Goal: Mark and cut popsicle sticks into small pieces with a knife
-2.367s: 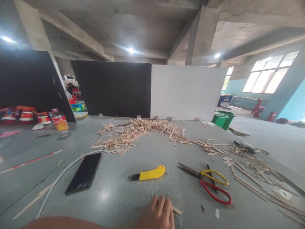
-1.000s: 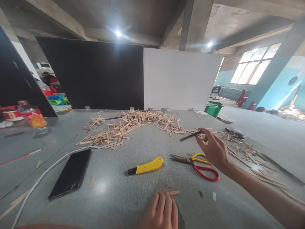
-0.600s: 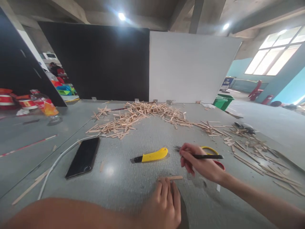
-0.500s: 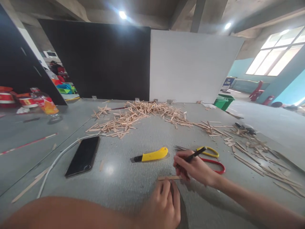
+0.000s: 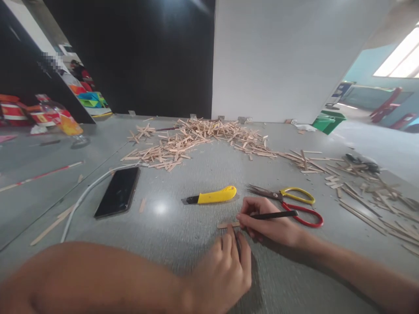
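I have the right hand point(image 5: 271, 227) closed on a black pen point(image 5: 276, 215); the left hand point(image 5: 227, 266), curled, its grip unclear to me, touches the wooden stick point(image 5: 223, 226) at five o'clock from the yellow cutter point(image 5: 216, 196).

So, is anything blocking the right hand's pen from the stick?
Nothing visible: the right hand, holding the pen, is right at the stick. The pen's tip is hidden; the knife lies beyond, the scissors to the right.
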`<control>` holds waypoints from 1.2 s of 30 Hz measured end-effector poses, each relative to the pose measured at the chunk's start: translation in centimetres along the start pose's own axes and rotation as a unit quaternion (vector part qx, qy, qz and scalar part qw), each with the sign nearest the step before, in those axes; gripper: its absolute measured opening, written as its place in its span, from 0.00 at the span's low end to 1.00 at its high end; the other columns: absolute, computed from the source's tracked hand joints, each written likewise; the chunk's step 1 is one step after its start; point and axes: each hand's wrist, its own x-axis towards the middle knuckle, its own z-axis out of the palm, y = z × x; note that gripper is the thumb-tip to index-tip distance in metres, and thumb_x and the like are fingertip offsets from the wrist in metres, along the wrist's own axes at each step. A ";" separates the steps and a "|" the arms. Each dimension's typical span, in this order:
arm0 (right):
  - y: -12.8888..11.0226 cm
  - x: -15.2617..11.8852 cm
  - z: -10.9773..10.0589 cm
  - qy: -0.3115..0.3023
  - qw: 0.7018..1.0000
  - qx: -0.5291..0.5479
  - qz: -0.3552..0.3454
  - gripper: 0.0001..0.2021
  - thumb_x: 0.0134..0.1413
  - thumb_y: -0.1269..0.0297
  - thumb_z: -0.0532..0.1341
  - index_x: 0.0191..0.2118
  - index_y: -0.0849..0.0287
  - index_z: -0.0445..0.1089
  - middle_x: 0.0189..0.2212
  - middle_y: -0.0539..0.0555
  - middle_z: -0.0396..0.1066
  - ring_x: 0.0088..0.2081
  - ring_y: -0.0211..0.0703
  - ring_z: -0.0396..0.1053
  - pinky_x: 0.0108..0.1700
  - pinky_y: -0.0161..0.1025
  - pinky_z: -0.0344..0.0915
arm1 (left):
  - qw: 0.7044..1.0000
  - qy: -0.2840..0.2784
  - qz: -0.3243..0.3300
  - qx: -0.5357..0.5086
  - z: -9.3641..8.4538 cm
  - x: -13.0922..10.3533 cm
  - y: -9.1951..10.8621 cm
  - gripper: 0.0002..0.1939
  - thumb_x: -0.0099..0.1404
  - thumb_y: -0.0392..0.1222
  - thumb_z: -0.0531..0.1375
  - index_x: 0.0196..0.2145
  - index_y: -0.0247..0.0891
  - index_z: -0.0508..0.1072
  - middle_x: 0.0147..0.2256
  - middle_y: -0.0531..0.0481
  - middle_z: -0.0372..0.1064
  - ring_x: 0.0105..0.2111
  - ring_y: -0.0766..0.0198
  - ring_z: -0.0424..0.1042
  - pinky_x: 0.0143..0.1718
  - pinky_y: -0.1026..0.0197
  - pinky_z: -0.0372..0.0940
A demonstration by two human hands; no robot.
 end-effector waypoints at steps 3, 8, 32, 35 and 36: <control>-0.3 0.0 -0.1 0.000 1.000 0.005 0.015 0.17 0.61 0.50 0.68 0.31 0.58 0.68 0.19 0.47 0.70 0.18 0.34 0.66 0.18 0.30 0.62 | 0.999 -0.039 -0.002 -0.020 -0.2 0.1 0.0 0.21 0.61 0.31 0.57 0.50 0.20 0.78 0.43 0.23 0.80 0.21 0.59 0.76 0.19 0.63 0.66; -1.0 -0.5 -0.1 0.007 0.999 -0.047 -0.022 0.17 0.64 0.51 0.66 0.30 0.58 0.68 0.19 0.47 0.70 0.19 0.34 0.65 0.20 0.31 0.58 | 0.998 -0.054 0.020 -0.040 -0.3 0.2 -0.1 0.21 0.59 0.30 0.56 0.48 0.19 0.78 0.43 0.19 0.79 0.18 0.61 0.73 0.16 0.65 0.64; 0.3 0.0 1.0 0.026 0.998 -0.052 -0.029 0.21 0.66 0.52 0.62 0.24 0.54 0.61 0.15 0.46 0.67 0.14 0.34 0.63 0.15 0.31 0.57 | 0.995 -0.063 0.047 -0.054 0.1 0.0 -0.3 0.20 0.62 0.28 0.54 0.49 0.15 0.76 0.45 0.16 0.77 0.21 0.57 0.78 0.16 0.65 0.64; 0.5 -0.1 0.9 0.023 0.997 -0.068 -0.039 0.19 0.68 0.54 0.61 0.25 0.54 0.61 0.15 0.45 0.67 0.15 0.34 0.62 0.17 0.32 0.56 | 0.996 -0.057 0.048 -0.050 0.2 0.0 -0.2 0.21 0.62 0.28 0.54 0.49 0.16 0.77 0.44 0.17 0.77 0.22 0.57 0.79 0.16 0.65 0.65; 0.5 -0.2 0.8 0.021 0.996 -0.076 -0.043 0.19 0.68 0.54 0.61 0.26 0.54 0.62 0.15 0.45 0.67 0.15 0.34 0.62 0.17 0.32 0.56 | 0.996 -0.054 0.049 -0.048 0.2 0.0 -0.2 0.21 0.62 0.28 0.53 0.49 0.16 0.77 0.44 0.18 0.78 0.22 0.57 0.78 0.16 0.65 0.65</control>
